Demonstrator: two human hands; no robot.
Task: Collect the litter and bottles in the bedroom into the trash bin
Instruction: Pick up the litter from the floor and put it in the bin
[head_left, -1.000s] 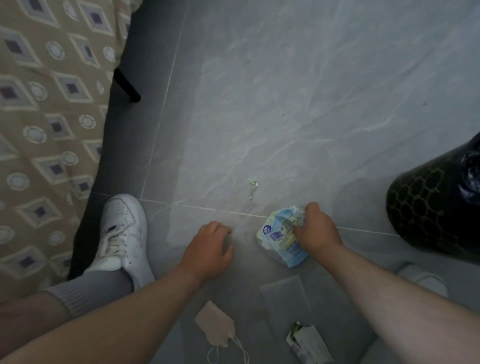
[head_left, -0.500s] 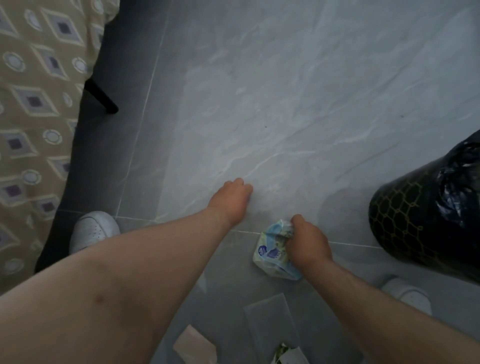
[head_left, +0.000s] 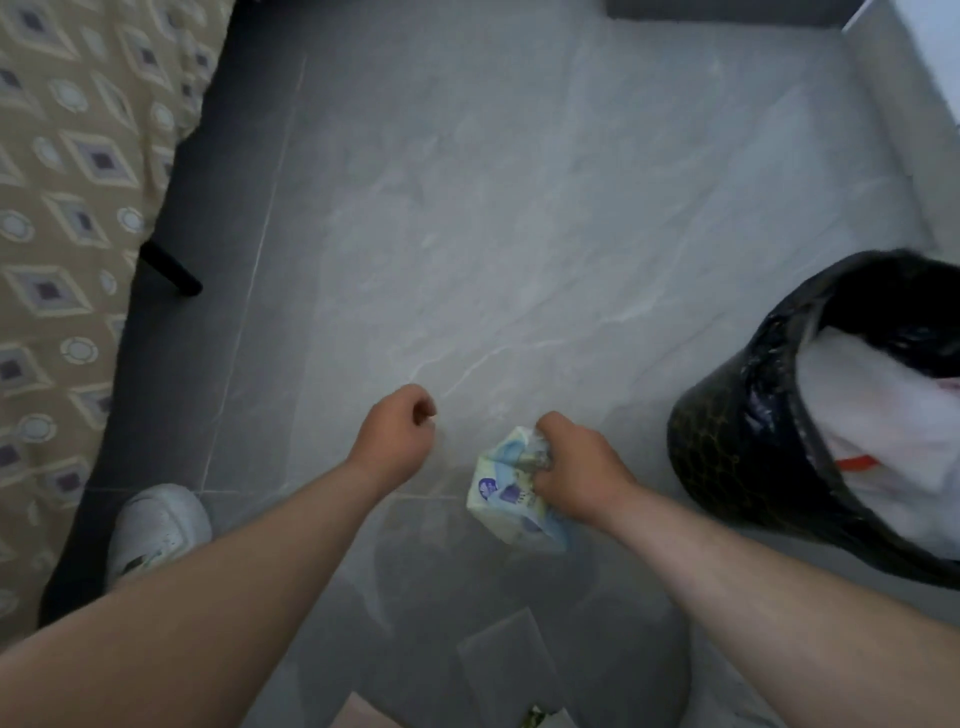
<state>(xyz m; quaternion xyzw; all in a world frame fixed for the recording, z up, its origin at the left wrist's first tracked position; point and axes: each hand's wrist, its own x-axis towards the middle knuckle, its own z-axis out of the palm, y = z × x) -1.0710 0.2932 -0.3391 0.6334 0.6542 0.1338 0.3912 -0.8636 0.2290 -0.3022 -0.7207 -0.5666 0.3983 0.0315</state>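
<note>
My right hand (head_left: 576, 467) grips a crumpled blue-and-white plastic wrapper (head_left: 506, 493) just above the grey tile floor. My left hand (head_left: 400, 436) is beside it, to the left, with its fingers curled into a fist. The small white scrap that lay on the floor here is no longer in sight, and the inside of the fist is hidden. The trash bin (head_left: 727, 457), dark with a black liner, stands to the right of my right hand. White rubbish (head_left: 872, 395) lies inside it.
A bed with a beige patterned cover (head_left: 67, 234) fills the left side, on a black leg (head_left: 171, 270). My white shoe (head_left: 156, 525) stands by it. A clear plastic sheet (head_left: 509, 654) and a paper piece (head_left: 358, 717) lie on the floor near the bottom edge.
My left hand reached forward over the small white scrap, then closed into a fist and lifted; the scrap is gone from the floor. My right hand kept hold of the wrapper and raised it slightly.
</note>
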